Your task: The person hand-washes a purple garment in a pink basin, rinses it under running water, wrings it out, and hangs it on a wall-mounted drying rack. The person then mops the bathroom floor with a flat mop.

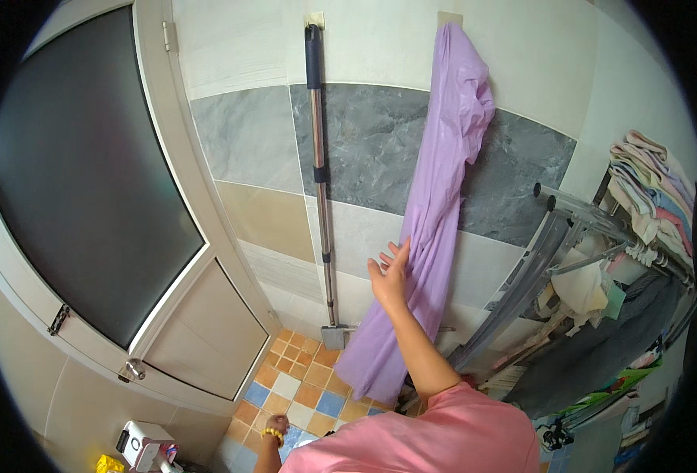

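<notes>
My right hand is raised at the left edge of a long purple plastic-like sheet or garment. Its fingers are spread with nothing between them, and the fingertips overlap the purple folds; whether they touch is unclear. The purple piece hangs in folds from a patch high on the tiled wall, its lower end flaring close to the floor. Low at my side, my left hand has a yellow beaded bracelet at the wrist. Its fingers look curled, but their inner side is hidden.
A telescopic-handled mop or squeegee hangs on the wall left of the purple piece. Further left is a framed door with a round knob. A metal rack with folded cloths projects at right. Colored tiles cover the floor.
</notes>
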Demonstrator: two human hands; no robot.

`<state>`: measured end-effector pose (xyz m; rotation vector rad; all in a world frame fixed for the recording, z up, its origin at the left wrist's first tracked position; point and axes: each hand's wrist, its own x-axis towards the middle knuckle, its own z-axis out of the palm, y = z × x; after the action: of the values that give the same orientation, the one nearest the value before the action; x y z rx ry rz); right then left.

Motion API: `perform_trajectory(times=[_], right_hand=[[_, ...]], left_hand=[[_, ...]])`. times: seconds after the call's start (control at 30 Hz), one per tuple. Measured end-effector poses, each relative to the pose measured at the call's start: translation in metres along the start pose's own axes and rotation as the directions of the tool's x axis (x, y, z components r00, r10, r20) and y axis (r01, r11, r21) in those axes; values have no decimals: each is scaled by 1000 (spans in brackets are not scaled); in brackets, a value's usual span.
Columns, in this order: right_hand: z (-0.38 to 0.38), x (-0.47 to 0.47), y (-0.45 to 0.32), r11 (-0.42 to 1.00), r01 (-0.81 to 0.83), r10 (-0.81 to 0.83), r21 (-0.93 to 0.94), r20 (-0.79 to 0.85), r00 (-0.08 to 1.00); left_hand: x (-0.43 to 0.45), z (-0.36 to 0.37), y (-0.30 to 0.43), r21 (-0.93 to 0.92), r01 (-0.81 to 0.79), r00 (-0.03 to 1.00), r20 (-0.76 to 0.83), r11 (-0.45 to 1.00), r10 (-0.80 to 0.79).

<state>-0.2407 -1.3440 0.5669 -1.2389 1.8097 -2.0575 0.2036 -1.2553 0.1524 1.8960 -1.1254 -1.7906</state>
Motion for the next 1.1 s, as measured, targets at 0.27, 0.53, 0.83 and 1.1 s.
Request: perform_trajectory(times=[0.27,0.53,0.83,1.1], right_hand=[[-59,-2,-7,995,-19,26,-101,60,998],[-77,88,-146,562,551,-814,-617,-296,500],[-104,226,-295,660,124,-458,-741,-265,849],[-99,270,-295,593,173,-605,-786,-294,740]], left_hand=[[-24,120,239,137,-716,695,238,684,679],[-165,223,417,-34,-937,294,458,346,839],[-159,236,434,-75,-950,231,483,303,844],[-138,211,474,-95,-962,174,509,256,843]])
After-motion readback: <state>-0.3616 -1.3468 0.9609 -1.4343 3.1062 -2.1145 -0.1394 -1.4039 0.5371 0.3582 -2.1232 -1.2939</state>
